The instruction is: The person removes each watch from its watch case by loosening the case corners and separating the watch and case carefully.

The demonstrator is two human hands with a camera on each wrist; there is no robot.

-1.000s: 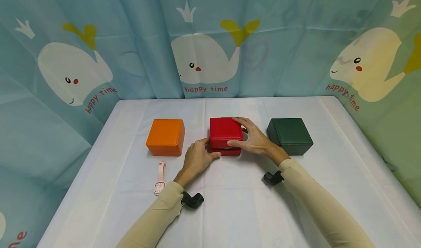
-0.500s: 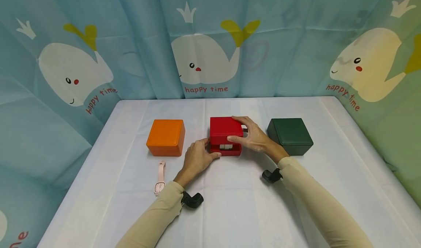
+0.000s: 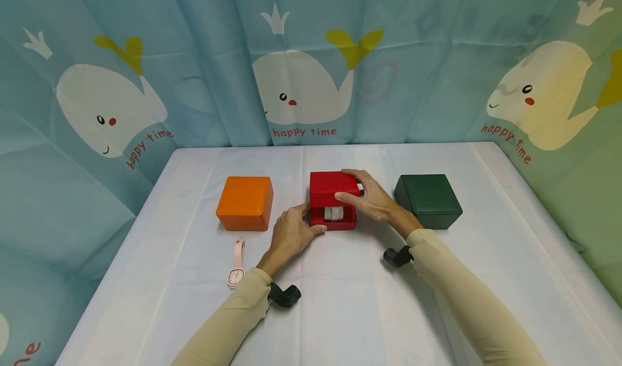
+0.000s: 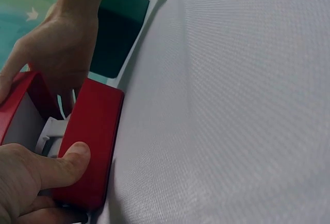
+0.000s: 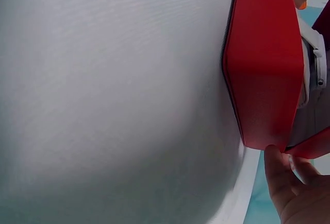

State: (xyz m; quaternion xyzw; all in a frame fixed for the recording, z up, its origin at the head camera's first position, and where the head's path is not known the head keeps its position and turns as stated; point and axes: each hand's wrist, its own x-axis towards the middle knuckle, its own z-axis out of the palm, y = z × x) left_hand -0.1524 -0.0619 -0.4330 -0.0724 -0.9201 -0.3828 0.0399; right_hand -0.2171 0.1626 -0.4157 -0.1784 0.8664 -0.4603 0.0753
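In the head view, a red watch box stands mid-table with its lid (image 3: 331, 188) tilted partly up from the base (image 3: 342, 226). My right hand (image 3: 376, 201) holds the lid at its right side, thumb at the front and fingers toward the back. The base is gripped at its left front corner by my left hand (image 3: 290, 234); the thumb (image 4: 75, 162) presses on the front wall. Inside the box shows a pale cushion (image 3: 333, 213). Around it runs a white strap (image 5: 320, 62), partly hidden by the box walls. A pink wristwatch (image 3: 236, 263) lies left of my left forearm.
An orange box (image 3: 244, 201) stands closed at the left and a dark green box (image 3: 431, 198) closed at the right, near my right wrist. White cloth covers the table (image 3: 350, 301). A blue curtain (image 3: 204, 96) with whale prints hangs behind.
My right hand has raised the red lid's front edge from a narrow gap, so the cushion inside has come into view. My left hand has stayed on the base.
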